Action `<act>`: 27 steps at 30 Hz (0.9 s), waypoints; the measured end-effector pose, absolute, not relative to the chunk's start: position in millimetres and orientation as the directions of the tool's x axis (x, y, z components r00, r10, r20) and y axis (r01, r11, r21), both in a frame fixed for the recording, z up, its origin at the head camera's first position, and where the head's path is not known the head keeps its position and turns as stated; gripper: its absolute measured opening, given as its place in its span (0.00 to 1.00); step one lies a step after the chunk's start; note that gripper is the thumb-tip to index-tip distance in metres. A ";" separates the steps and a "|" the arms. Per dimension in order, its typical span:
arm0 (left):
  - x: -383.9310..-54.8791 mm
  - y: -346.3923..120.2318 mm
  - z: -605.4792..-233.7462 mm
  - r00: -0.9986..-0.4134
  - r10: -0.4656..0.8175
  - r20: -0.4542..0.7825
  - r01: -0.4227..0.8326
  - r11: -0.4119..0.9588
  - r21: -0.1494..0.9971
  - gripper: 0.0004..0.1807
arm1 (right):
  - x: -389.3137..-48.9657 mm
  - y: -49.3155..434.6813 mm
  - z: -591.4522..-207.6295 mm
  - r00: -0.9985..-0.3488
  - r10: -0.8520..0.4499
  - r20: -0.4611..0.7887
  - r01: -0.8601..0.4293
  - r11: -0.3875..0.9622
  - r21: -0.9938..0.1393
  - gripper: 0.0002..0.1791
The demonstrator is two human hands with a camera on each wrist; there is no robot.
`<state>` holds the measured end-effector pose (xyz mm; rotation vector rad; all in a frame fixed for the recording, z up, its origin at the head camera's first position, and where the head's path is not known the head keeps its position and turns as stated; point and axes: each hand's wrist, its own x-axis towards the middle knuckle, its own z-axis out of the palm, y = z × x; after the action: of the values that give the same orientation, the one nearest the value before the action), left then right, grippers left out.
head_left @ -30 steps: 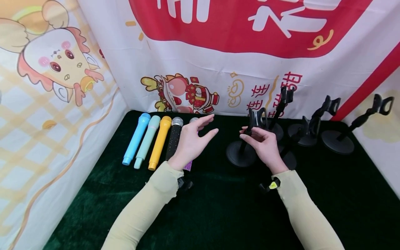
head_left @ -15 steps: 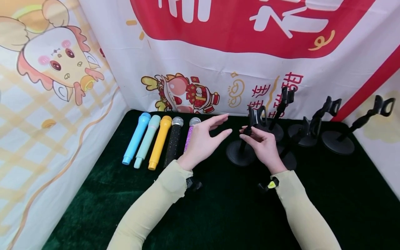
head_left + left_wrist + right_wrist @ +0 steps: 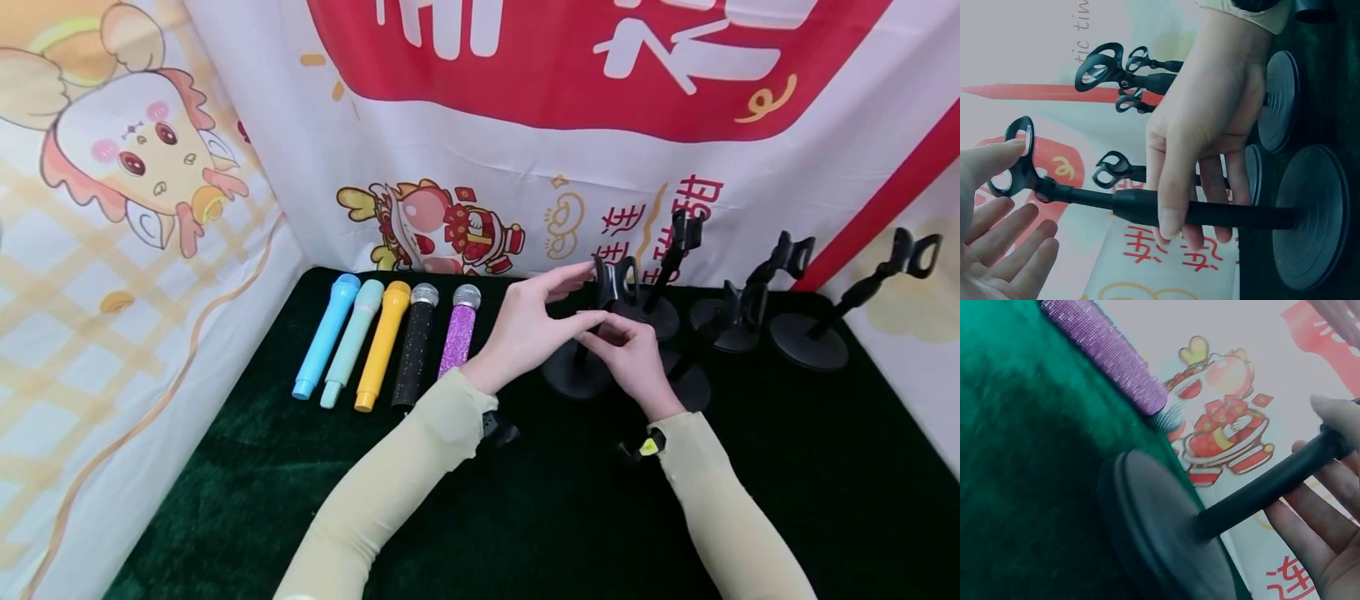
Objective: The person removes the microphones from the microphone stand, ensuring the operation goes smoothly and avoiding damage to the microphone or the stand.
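Observation:
A black desktop microphone stand (image 3: 1235, 214) with a round base (image 3: 1313, 219) stands upright on the table. My right hand (image 3: 636, 358) holds its pole at mid-height between thumb and fingers; the right wrist view has the fingers (image 3: 1313, 519) behind the pole. At the top is a forked clip (image 3: 1030, 175). My left hand (image 3: 528, 325) is beside this clip with fingers extended and spread, its thumb (image 3: 999, 157) overlapping the clip's ring in the left wrist view. Left of that hand lies a purple glittery microphone (image 3: 457, 333), its lower end hidden behind the wrist.
Blue (image 3: 326, 337), mint (image 3: 352, 342), yellow (image 3: 383, 346) and black (image 3: 415, 346) microphones lie in a row on the green cloth (image 3: 570, 500). Several more black stands, such as the far right one (image 3: 810, 340), crowd the right side. A printed curtain (image 3: 465, 142) hangs behind.
My left hand has moved right, from over the purple microphone to the clip of the held stand, uncovering the black and purple microphones. My right hand keeps its hold on the pole.

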<state>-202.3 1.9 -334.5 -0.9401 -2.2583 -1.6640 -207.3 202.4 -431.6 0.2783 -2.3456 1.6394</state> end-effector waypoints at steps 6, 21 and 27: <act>-213.2 16.0 -341.5 -0.836 0.362 0.413 0.497 0.178 0.850 0.28 | -207.4 200.4 -436.9 -0.962 -0.001 0.274 -0.255 0.370 -0.893 0.11; -235.0 31.9 -341.8 -0.829 0.315 0.462 0.542 0.248 0.803 0.08 | -192.4 191.9 -408.7 -0.973 -0.049 0.224 -0.228 0.320 -0.920 0.12; -236.4 34.9 -346.7 -0.795 0.294 0.531 0.594 0.197 0.780 0.08 | -192.8 192.4 -410.2 -0.969 -0.045 0.242 -0.244 0.318 -0.916 0.10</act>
<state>-236.4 34.9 -346.7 -0.8448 -2.2099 -1.6317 -192.8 192.4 -410.2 0.2666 -2.4059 1.7200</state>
